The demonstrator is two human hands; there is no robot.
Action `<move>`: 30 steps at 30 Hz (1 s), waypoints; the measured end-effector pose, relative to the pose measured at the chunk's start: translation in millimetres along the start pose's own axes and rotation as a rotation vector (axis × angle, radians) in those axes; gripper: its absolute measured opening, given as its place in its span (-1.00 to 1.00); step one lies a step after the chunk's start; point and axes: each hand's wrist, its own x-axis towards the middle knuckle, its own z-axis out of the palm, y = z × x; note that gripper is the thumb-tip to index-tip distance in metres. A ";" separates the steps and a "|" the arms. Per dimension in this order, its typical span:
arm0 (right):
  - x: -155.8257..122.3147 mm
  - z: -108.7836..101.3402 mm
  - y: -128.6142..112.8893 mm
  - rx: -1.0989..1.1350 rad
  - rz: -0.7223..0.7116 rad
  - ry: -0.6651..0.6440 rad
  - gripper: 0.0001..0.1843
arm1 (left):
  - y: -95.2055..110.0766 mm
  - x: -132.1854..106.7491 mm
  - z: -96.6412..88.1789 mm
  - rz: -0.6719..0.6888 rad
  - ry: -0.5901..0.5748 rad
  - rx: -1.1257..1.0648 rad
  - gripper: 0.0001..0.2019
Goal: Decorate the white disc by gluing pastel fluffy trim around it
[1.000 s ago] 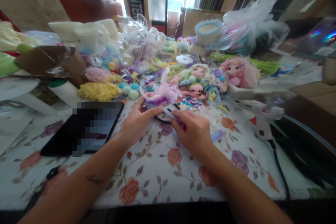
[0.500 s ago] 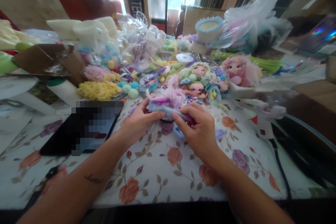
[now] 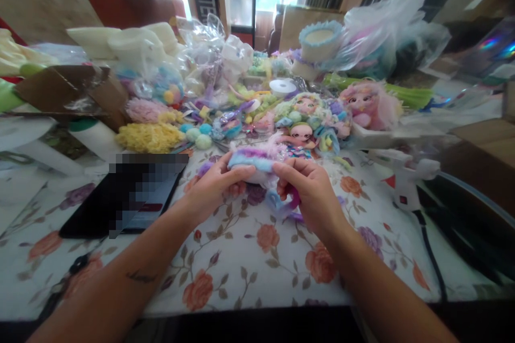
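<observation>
Between my two hands is a small fuzzy craft piece point(image 3: 251, 163) banded in light blue and purple, with pink fluff on its far side. My left hand point(image 3: 219, 179) is closed on its left end, thumb along the blue band. My right hand point(image 3: 308, 187) pinches the right end of the blue band, fingers curled. A blue and purple fuzzy strip point(image 3: 276, 201) hangs below the right hand and trails onto the cloth. Just beyond lies a doll point(image 3: 301, 136) with a green headband.
A black tablet point(image 3: 92, 198) lies at left. At right stands a white glue gun point(image 3: 406, 177) with a black cord. Behind are yellow fluffy trim point(image 3: 151, 138), pompoms point(image 3: 203, 141), a ribbon spool point(image 3: 282, 87), a pink-haired doll point(image 3: 362, 104) and plastic bags point(image 3: 390, 27). Flowered cloth point(image 3: 241, 257) covers the table.
The craft piece has turned so its blue band shows more fully. My right hand has shifted slightly right and down, and the loose strip now hangs in a loop under it.
</observation>
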 end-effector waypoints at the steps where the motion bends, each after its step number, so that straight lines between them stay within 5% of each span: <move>1: 0.4 -0.1 0.4 0.007 -0.014 0.010 -0.64 | 0.1 -0.1 0.2 -0.012 -0.013 -0.007 -0.46; 18: 5.7 1.1 2.2 -0.048 -0.114 0.045 -0.70 | -4.5 2.0 1.0 -0.076 -0.080 -0.151 -0.73; 26: 2.0 4.0 6.1 -0.344 -0.375 0.111 -0.75 | 0.6 1.4 2.0 -0.090 -0.064 -0.203 -0.77; 30: 4.4 3.8 8.8 -0.290 -0.336 0.116 -0.74 | 0.0 1.4 1.7 -0.075 -0.086 -0.201 -0.78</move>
